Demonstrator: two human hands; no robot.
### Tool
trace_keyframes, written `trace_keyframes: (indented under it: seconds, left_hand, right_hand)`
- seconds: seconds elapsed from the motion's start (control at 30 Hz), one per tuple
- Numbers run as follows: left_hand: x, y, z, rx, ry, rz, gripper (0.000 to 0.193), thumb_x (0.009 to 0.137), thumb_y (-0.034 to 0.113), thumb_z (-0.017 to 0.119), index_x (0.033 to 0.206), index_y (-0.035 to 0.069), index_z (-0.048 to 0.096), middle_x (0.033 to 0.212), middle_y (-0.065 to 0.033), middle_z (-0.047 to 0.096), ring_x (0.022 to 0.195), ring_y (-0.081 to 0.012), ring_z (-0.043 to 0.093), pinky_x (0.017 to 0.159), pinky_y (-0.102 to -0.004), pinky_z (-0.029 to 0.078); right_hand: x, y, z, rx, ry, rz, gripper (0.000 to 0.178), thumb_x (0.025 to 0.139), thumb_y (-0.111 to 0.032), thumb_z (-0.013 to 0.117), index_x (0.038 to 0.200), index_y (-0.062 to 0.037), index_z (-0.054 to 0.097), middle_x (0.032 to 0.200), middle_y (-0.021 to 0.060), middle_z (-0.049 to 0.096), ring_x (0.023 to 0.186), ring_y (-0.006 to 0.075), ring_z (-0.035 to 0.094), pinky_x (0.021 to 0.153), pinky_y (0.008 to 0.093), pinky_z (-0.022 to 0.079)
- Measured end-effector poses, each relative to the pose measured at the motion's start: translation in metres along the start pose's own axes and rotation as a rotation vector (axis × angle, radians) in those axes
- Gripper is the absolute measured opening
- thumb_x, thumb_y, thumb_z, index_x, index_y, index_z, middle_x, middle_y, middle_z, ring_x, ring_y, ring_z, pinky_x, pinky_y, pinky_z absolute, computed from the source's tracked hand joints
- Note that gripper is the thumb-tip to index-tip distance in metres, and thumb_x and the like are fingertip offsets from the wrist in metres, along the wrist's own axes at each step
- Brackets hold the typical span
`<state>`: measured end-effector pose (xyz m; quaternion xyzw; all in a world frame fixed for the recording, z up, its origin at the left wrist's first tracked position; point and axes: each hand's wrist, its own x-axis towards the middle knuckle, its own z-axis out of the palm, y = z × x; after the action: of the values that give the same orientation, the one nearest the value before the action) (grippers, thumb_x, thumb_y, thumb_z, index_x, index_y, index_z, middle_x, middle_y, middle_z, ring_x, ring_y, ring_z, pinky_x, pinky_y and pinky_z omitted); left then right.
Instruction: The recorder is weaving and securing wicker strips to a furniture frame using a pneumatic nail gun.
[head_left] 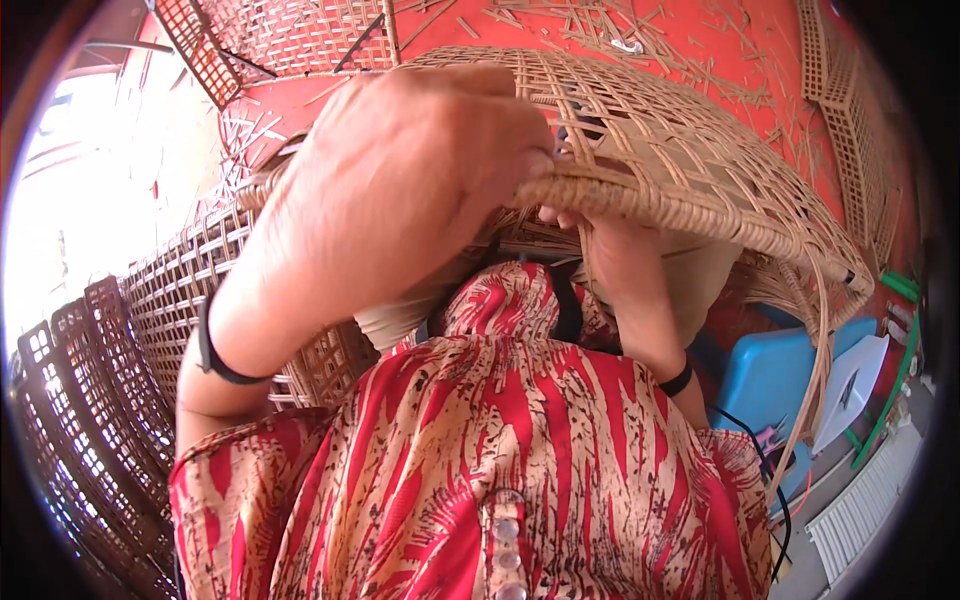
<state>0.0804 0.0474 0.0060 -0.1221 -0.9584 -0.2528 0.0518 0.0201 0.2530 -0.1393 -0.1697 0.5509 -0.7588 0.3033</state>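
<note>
Head view: mid-weave on a woven cane basket (680, 150) held at lap level, left hand (400, 190) clamped over its thick braided rim, right hand (625, 265) gripping beneath, likely needing another strand tucked next.

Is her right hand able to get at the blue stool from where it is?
Probably not right away: the right hand is tucked under the basket, gripping its rim, and the blue stool sits lower, beyond the wrist.
</note>
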Motion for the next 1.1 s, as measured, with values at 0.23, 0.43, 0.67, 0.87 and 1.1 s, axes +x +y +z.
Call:
trace_keyframes:
  seconds: [0.23,0.43,0.67,0.87,1.1]
  left_hand:
    - [0.024,-0.026,-0.001,0.188,-0.103,0.144,0.014,0.089,0.013,0.061,0.093,0.001,0.067,0.089,-0.0149,0.065,0.085,-0.0355,0.064,0.077,-0.0437,0.050]
    - [0.047,-0.026,-0.011,0.462,-0.340,0.233,0.016,0.088,0.011,0.061,0.099,0.004,0.069,0.092,-0.0138,0.069,0.088,-0.0346,0.066,0.081,-0.0431,0.052]
    - [0.043,-0.029,-0.002,0.393,-0.346,0.140,0.010,0.082,0.007,0.059,0.088,0.002,0.063,0.081,-0.0172,0.065,0.084,-0.0371,0.065,0.075,-0.0449,0.053]
    - [0.040,-0.028,-0.001,0.358,-0.291,0.140,0.012,0.083,0.007,0.056,0.091,0.002,0.063,0.080,-0.0178,0.063,0.081,-0.0369,0.065,0.072,-0.0455,0.052]
    - [0.032,-0.029,0.000,0.243,-0.231,0.083,0.018,0.083,0.007,0.055,0.096,0.000,0.066,0.083,-0.0189,0.065,0.081,-0.0370,0.065,0.073,-0.0448,0.053]
  right_hand:
    - [0.029,0.016,-0.001,0.070,-0.046,-0.035,0.023,0.097,-0.011,0.061,0.116,0.0013,0.062,0.092,0.0104,0.069,0.077,0.0149,0.064,0.066,0.0240,0.048]
    - [0.037,0.012,0.009,0.153,-0.033,-0.047,0.016,0.096,-0.011,0.063,0.108,-0.0012,0.066,0.089,0.0092,0.070,0.075,0.0138,0.065,0.063,0.0235,0.049]
    - [0.036,0.014,0.006,0.089,0.013,-0.018,0.018,0.097,-0.013,0.063,0.110,-0.0030,0.068,0.090,0.0072,0.071,0.075,0.0116,0.065,0.063,0.0225,0.048]
    - [0.044,0.031,-0.003,0.164,-0.010,-0.047,0.019,0.096,-0.010,0.063,0.113,-0.0024,0.065,0.094,0.0079,0.071,0.079,0.0141,0.066,0.066,0.0248,0.049]
    - [0.043,0.035,0.000,0.203,-0.003,-0.045,0.017,0.095,-0.006,0.062,0.111,-0.0016,0.065,0.098,0.0096,0.071,0.082,0.0178,0.068,0.068,0.0282,0.050]
